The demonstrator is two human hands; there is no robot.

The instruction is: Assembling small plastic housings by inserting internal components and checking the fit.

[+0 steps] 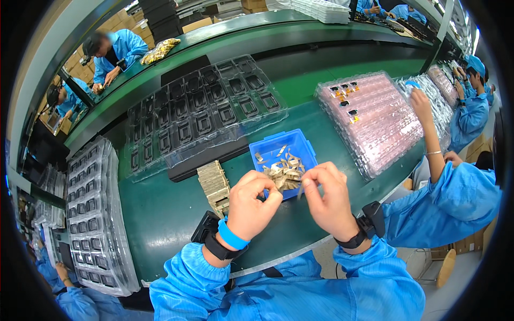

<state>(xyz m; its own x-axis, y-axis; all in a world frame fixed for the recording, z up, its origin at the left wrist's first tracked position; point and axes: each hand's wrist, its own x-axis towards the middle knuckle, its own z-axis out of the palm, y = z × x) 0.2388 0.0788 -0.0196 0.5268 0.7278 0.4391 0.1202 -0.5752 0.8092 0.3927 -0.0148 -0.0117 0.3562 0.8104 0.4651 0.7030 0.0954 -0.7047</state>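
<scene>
Blue bin: my reference point, the blue bin [293, 140] sits on the green table [166, 219] at the centre of the clock, 12 being the top of my view.
Bin contents: a loose heap of tan strips [286, 170] lies inside it, a few of them against its back wall.
Right hand: I see the right hand [332, 202] at 4 o'clock, thumb and forefinger pinched on a thin strip [300, 189] that hangs down at the bin's near edge.
Left hand: the left hand [249, 203] is at 7 o'clock with its fingers curled in near the heap — from here I cannot tell whether anything is between the fingertips.
Wrists: a blue band [230, 235] circles the left one; black straps hold a device on each.
Tan stack: between 8 and 9 o'clock, a stack of flat tan pieces [213, 184] stands near the bin.
Clear trays: a wide set with black recessed shapes [203, 122] at 10 o'clock; more clear trays [88, 214] farther out past the tan stack.
Pink sheet: at 2 o'clock, a pink cushioned sheet [383, 115] carries small black-and-orange parts [338, 95].
Neighbour: a co-worker's arm [435, 144] reaches up beside it — between 2 and 3 o'clock.
</scene>
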